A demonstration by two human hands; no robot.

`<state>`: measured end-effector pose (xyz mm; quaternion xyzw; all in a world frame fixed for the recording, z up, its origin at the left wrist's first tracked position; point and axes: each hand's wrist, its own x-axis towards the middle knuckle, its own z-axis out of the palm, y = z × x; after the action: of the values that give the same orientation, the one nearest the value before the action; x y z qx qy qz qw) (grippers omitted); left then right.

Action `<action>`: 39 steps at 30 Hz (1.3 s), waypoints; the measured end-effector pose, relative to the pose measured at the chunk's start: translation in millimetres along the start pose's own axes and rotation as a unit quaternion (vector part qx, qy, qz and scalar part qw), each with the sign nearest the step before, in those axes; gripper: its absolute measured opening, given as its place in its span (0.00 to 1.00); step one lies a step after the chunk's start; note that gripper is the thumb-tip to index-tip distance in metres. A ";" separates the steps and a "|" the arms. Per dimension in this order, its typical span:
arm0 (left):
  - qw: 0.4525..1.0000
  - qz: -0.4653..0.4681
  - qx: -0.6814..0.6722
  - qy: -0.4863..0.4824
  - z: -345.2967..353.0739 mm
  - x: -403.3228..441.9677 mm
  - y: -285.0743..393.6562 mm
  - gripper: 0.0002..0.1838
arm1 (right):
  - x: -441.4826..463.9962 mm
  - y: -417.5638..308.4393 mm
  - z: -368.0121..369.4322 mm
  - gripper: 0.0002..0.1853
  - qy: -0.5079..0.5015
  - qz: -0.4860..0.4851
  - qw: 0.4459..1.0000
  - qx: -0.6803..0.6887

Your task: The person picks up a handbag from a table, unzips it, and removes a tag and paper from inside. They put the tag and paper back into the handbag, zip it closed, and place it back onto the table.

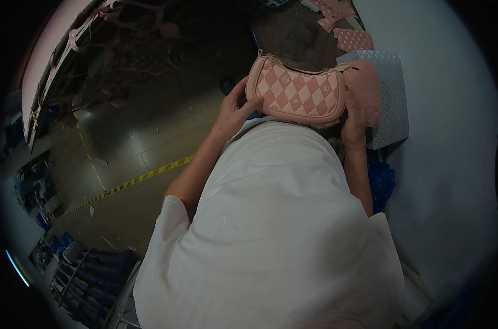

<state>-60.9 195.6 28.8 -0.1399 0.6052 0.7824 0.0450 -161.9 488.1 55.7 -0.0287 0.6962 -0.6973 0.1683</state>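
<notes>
A small pink handbag (298, 90) with a diamond pattern and a strap along its top is held up in front of my body. My left hand (234, 109) grips its left end, the thumb lying on the front face and the other fingers behind. At the right end, my right hand (354, 118) closes around the side of the bag; some of its fingers are hidden. Just behind my right hand sits a pink patterned piece (367, 90), partly covered by the bag. Beside it stands a grey patterned box or stack (390, 101).
Pink patterned pieces (353, 40) lie on the surface beyond the bag. A white wall (446, 137) runs along the right. Yellow-black tape (150, 174) marks the floor at left, near a dark rack (89, 282). A blue plastic bag (381, 183) is below the box.
</notes>
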 end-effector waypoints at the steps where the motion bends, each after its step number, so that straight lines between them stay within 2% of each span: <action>1: 1.000 -0.001 0.000 0.000 0.1 -0.5 0.8 0.38 | 0.1 1.2 -1.4 0.25 0.000 0.002 1.000 -0.003; 5: 1.000 -0.001 -0.012 -0.005 0.1 -1.3 0.8 0.38 | -0.4 -0.6 -2.5 0.26 -0.005 -0.006 0.999 -0.041; 14: 1.000 0.004 0.002 -0.007 -0.7 -1.6 1.6 0.38 | -0.2 1.8 -0.5 0.26 0.009 0.009 1.000 -0.003; 20: 1.000 0.000 -0.007 -0.003 -0.8 -1.1 -0.1 0.38 | -0.5 -0.5 4.6 0.25 0.019 -0.015 1.000 0.014; 39: 1.000 0.002 0.002 -0.005 -3.0 -3.3 -0.6 0.38 | 1.1 11.8 1.4 0.25 0.039 -0.019 0.999 -0.017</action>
<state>-57.1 193.2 28.4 -0.1350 0.6064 0.7822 0.0467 -160.2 486.8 44.0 -0.0173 0.7134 -0.6889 0.1274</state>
